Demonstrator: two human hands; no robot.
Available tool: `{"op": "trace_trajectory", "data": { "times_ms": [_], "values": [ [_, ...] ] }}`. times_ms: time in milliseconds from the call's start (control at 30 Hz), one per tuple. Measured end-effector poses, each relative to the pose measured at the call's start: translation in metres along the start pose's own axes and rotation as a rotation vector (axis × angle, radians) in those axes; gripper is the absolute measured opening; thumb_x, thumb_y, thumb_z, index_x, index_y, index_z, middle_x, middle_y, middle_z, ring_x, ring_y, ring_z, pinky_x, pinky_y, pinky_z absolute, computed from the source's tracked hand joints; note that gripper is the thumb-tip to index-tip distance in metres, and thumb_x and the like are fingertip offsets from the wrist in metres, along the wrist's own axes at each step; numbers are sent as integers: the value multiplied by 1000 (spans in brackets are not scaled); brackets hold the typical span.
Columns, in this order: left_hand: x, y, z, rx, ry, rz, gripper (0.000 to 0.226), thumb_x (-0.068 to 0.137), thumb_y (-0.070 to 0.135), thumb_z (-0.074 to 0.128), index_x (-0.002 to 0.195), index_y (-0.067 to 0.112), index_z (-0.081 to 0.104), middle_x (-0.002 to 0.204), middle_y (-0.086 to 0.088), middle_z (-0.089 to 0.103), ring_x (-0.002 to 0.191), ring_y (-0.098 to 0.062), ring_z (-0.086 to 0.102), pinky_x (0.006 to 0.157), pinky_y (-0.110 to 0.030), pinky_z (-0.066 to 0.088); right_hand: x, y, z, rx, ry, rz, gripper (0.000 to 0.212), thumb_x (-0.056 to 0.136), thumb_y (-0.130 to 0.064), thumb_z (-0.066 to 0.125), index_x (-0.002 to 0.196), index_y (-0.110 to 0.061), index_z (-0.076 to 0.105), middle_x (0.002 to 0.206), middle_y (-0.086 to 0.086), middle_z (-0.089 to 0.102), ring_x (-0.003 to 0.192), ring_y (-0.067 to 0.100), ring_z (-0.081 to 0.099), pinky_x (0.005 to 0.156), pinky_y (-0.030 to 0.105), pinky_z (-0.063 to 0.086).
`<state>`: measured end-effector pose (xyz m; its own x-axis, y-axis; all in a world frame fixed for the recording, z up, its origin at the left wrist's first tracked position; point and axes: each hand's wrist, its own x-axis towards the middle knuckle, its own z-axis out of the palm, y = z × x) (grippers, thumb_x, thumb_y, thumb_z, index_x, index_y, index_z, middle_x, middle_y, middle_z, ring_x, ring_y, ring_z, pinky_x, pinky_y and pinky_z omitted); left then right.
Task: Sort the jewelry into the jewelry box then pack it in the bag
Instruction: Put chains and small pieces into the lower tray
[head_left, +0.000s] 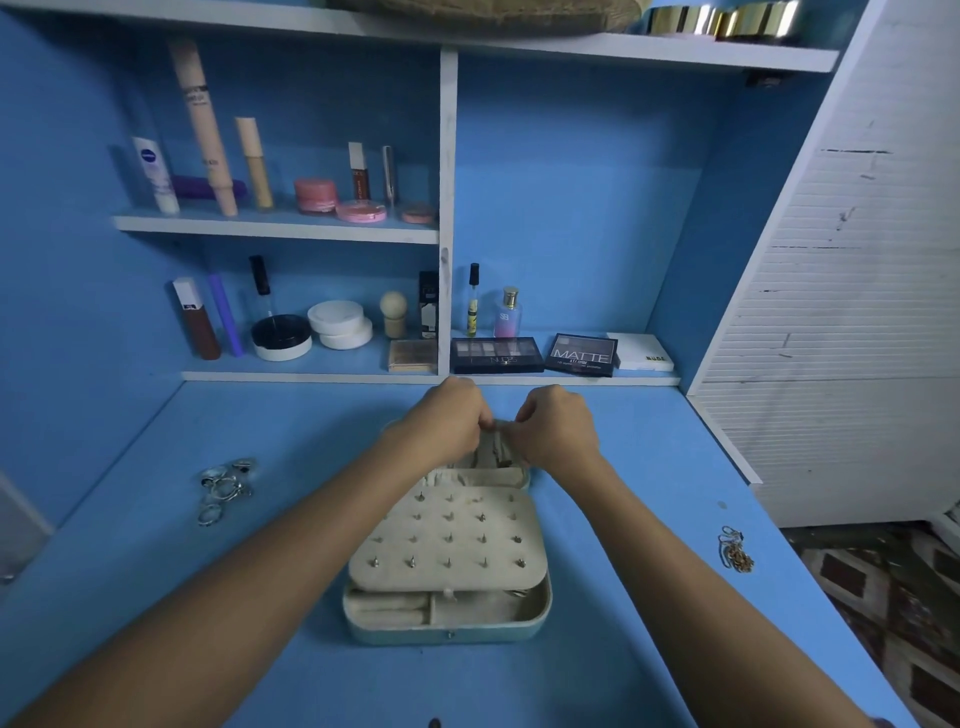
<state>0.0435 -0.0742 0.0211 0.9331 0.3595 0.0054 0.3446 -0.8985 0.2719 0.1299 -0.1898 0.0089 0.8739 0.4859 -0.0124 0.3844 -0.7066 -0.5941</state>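
On a blue bench (649, 467), the open box (449, 618) sits at centre frame, both hands' fingers (483, 421) pinching something small and likely delicate at its lid (493, 457); loose rings (226, 488) lie left.

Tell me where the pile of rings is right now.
In the head view, the pile of rings lies on the blue tabletop to the person's left, apart from the open jewelry box and beyond the left forearm.

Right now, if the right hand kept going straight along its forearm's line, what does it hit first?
Probably the white shelf edge just past the right hand, then the eyeshadow palette lying on it. Depth is unclear.
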Motion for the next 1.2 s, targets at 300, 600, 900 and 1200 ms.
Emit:
{"op": "trace_trajectory", "data": {
  "times_ms": [300,600,900,1200],
  "values": [
    [2,7,2,16,-33,-45,39,86,-7,49,103,16,78,106,-8,52,89,-29,60,68,-31,48,2,-3,5,-60,18,14,16,80,-23,73,84,-12,63,86,5,64,75,25,60,50,22,39],
    [-10,10,-1,2,-88,-39,37,92,1,49,113,19,74,115,-7,57,99,-27,60,71,-28,45,-7,-2,-8,-33,-94,37,2,76,-12,60,76,-11,62,83,9,70,69,23,56,53,21,41],
    [-17,-1,-3,-322,25,-35,25,90,8,55,104,24,69,76,12,59,67,-3,55,53,-12,35,-24,-4,-37,279,-179,64,30,79,-29,80,73,-18,53,61,5,68,41,11,50,43,16,40],
    [-17,-5,0,-419,-1,-89,12,87,21,68,91,32,64,86,11,68,75,-8,63,68,-23,49,-23,-6,-37,294,-216,95,20,77,-3,71,85,-20,64,79,7,71,56,18,64,58,22,50]
  ]
}}
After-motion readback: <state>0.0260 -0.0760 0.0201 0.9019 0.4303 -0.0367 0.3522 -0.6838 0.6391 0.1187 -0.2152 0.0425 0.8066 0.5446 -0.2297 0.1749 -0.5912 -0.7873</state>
